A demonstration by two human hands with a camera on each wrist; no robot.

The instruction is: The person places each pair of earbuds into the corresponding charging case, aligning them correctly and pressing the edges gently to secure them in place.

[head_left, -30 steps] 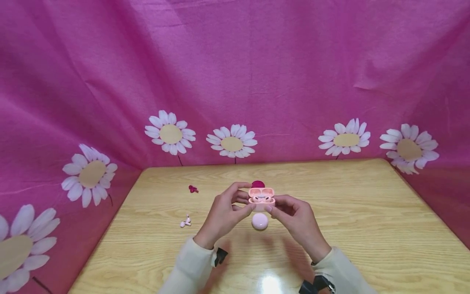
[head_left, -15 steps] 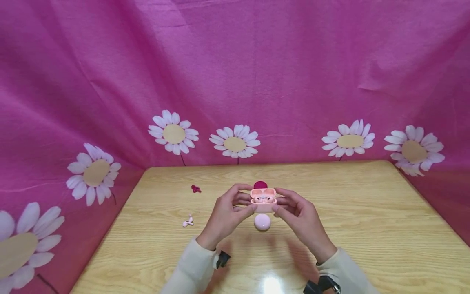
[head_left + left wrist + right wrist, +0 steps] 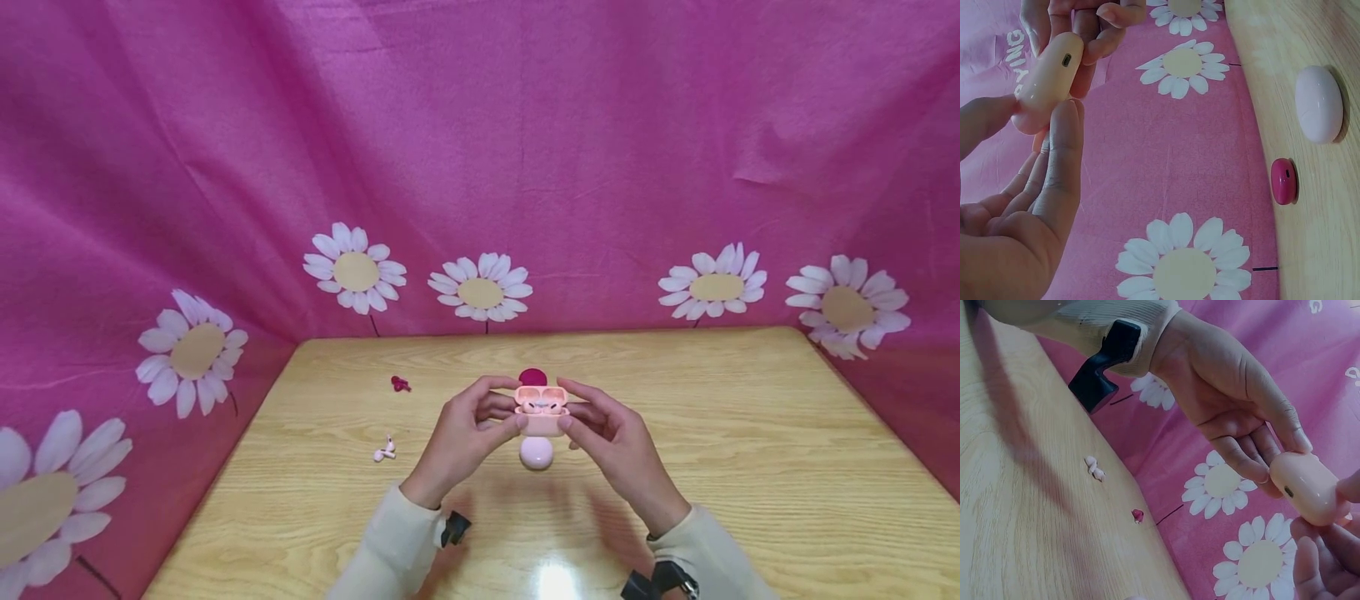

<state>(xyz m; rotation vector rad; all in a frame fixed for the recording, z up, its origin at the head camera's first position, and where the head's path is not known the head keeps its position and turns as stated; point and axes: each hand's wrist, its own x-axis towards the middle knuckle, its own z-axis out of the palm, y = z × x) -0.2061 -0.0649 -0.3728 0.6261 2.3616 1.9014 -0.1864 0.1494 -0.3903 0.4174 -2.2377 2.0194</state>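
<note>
Both hands hold one peach-pink earbud case (image 3: 541, 412) above the middle of the wooden tabletop (image 3: 750, 433). The left hand (image 3: 465, 433) pinches its left side between thumb and curled fingers; the right hand (image 3: 611, 437) pinches its right side the same way. The case is smooth, glossy plastic, rounded like a pebble, with its lid tipped open in the head view and two pale earbuds seated inside. Directly below it a pale pink oval case (image 3: 536, 452) lies on the grainy, lacquered wood, and a dark magenta round case (image 3: 532, 377) sits just beyond. Off to the left lie a pair of pale pink earbuds (image 3: 383, 451) and, farther back, a small magenta earbud (image 3: 400, 383). Only the wrist views show the held case's underside, with a small dark slot in it (image 3: 1066, 60). Pink cloth printed with white daisies (image 3: 480, 287) hangs behind the tabletop
</note>
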